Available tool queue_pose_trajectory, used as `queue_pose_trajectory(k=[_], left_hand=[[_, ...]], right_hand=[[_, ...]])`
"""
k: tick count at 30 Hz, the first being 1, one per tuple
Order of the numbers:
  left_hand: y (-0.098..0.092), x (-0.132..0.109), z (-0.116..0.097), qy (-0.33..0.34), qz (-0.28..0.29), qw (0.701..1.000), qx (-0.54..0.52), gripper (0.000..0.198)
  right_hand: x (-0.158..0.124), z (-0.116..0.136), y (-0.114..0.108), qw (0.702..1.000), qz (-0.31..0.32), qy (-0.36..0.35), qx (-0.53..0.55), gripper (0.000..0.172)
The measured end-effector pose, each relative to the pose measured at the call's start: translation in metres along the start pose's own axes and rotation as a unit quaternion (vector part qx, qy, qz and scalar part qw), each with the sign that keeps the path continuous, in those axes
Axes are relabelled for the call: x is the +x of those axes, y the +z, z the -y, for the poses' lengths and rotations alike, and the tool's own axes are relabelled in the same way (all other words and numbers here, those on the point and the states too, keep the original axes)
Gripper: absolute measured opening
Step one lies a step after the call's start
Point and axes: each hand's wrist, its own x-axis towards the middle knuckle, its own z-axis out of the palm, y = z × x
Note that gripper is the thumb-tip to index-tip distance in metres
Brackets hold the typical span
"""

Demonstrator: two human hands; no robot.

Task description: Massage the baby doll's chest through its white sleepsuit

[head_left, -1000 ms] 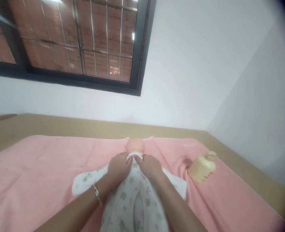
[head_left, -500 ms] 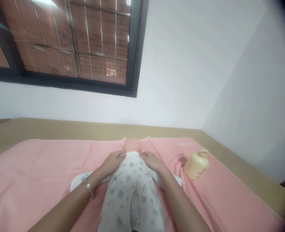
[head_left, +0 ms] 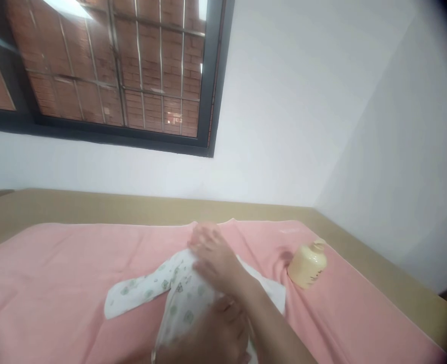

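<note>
The right hand (head_left: 219,260) extends toward 11 o'clock over the doll (head_left: 181,301); the left hand (head_left: 218,326), blurred, points to 2 o'clock. Whether either grip is closed, I cannot tell.

Both your hands (head_left: 215,255) over a dressed baby doll (head_left: 207,226).
Your right hand, blurred, covers the neckline and partly hides the head; your left, more blurred, crosses lower over the green-printed white outfit (head_left: 187,298). One sleeve (head_left: 132,294) spreads left on the pink blanket (head_left: 49,288); a pale yellow bottle (head_left: 307,265) sits near the other.
</note>
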Motion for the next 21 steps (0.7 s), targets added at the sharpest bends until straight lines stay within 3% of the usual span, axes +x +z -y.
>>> queue_pose_trajectory(k=[3,7,11,16,21], left_hand=[[-0.004,-0.003,0.001,0.010,0.006,1.000,0.009,0.026],[-0.006,-0.007,0.003,0.010,0.005,1.000,0.008,0.031],[0.003,-0.006,0.003,0.012,0.001,1.000,0.010,0.026],[0.011,-0.005,0.005,0.010,-0.003,1.000,0.012,0.025],[0.011,-0.003,0.001,-0.014,0.005,1.000,0.004,0.025]], right_hand=[[0.001,0.004,0.018,0.997,0.078,-0.009,-0.007,0.040],[0.000,0.005,0.022,0.999,0.032,0.029,-0.024,0.047],[0.001,0.007,0.017,0.997,0.063,0.026,-0.019,0.040],[0.000,0.010,0.012,0.998,0.037,0.043,-0.029,0.052],[-0.002,0.016,0.011,0.996,0.084,0.030,-0.016,0.047]])
